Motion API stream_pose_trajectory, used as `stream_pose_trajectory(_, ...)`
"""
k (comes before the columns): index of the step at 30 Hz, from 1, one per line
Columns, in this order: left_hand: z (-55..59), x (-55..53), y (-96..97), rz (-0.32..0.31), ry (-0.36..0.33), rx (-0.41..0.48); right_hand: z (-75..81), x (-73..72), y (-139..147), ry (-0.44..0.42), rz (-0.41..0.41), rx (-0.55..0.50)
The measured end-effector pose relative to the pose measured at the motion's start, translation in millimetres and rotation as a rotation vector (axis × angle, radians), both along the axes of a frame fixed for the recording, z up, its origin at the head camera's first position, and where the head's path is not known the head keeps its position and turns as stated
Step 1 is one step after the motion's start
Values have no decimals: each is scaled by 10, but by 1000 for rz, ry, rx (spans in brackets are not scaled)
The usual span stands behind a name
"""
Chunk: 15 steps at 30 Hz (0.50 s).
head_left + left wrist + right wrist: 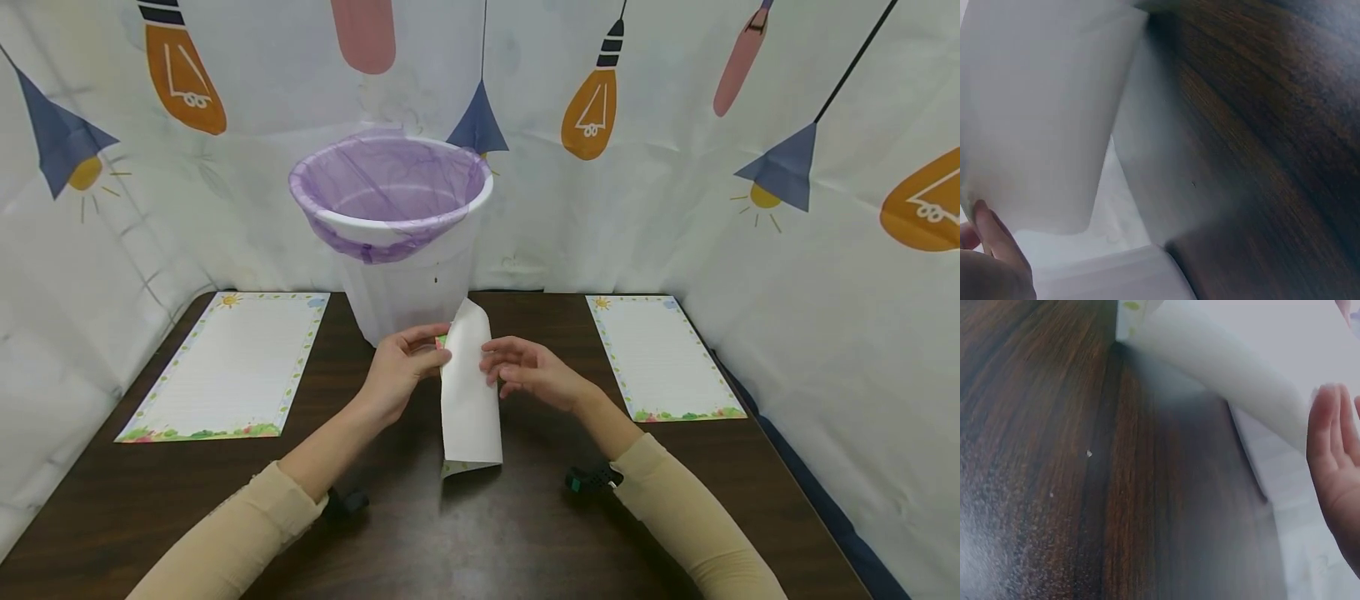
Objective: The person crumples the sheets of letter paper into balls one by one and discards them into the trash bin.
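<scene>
A sheet of paper (471, 408) stands bent over above the table's middle, its blank white side outward. A bit of its printed green border shows at the bottom and beside the left fingers. My left hand (396, 373) pinches the sheet's left edge between thumb and fingers, near the top. On the other side, my right hand (542, 375) has its fingertips at the sheet's folded right edge, fingers loosely extended. The right wrist view shows those fingers (1324, 428) lying along the paper (1241, 350). In the left wrist view the paper (1041, 119) curves over the thumb side.
Behind the sheet stands a white trash bin (408, 292) lined with a purple bag (405, 183). One bordered sheet (232, 367) lies flat at the left of the dark wooden table (517, 533), another bordered sheet (663, 358) at the right. A patterned curtain (675, 75) hangs behind.
</scene>
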<state>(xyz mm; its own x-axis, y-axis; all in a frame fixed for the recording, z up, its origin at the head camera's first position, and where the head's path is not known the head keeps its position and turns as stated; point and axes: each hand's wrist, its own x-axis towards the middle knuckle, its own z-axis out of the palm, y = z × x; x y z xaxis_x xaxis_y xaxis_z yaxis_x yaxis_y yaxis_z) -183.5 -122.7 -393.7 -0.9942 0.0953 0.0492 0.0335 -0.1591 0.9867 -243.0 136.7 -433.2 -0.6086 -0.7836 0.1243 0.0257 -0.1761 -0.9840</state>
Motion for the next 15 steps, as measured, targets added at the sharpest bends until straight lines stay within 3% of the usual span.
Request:
stream_pose_trajectory(7,38,4,1,-36,25,51,-58,-23,-12,-10,-122,75)
stream_pose_trajectory(15,80,11,7,-54,35,78,-87,-10,-32,-77,-126,51)
